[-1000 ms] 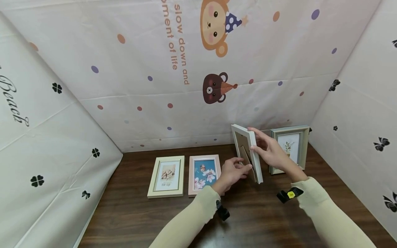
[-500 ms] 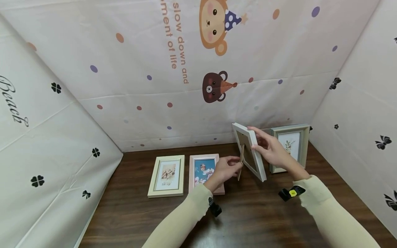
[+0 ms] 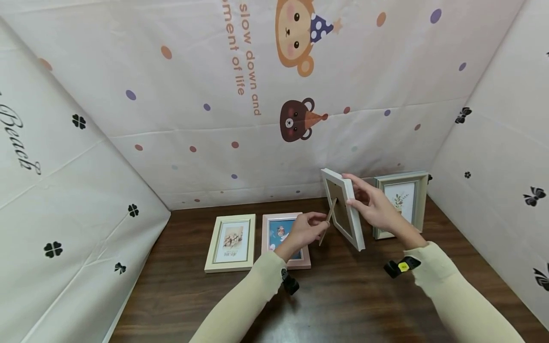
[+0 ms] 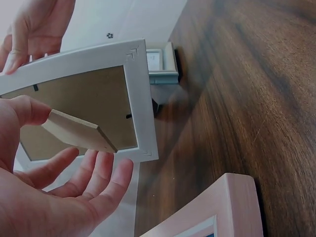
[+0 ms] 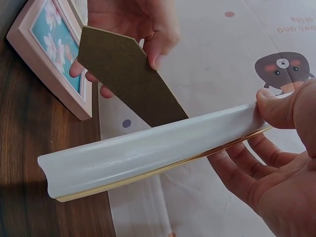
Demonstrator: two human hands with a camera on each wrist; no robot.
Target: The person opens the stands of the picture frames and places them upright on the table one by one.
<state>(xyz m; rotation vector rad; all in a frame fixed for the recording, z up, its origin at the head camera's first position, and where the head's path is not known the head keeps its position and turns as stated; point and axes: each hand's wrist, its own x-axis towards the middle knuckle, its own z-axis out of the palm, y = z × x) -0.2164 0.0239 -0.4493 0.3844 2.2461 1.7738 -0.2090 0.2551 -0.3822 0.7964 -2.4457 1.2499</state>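
My right hand [image 3: 374,206] grips the upper side edge of a white picture frame [image 3: 355,224], thumb on one face and fingers on the other. The frame stands tilted over the wooden table, its brown backing turned toward my left hand [image 3: 302,232]. That hand pinches the fold-out stand [image 4: 81,132] on the back, thumb on one side and fingers on the other. In the right wrist view the stand [image 5: 123,74] sticks well out from the frame's back at an angle. A gold line runs along the frame's front edge there.
A cream frame [image 3: 208,257] and a pink frame [image 3: 265,238] with a blossom picture lie at the left, the pink one partly behind my left hand. A grey-green frame [image 3: 421,205] with a plant picture stands upright at the right. Printed cloth walls [image 3: 193,176] enclose the table [image 3: 334,300].
The stand has swung outward from the frame's back, and my left hand has moved left with it, over the pink frame. My right hand keeps its hold; the white frame has shifted only slightly.
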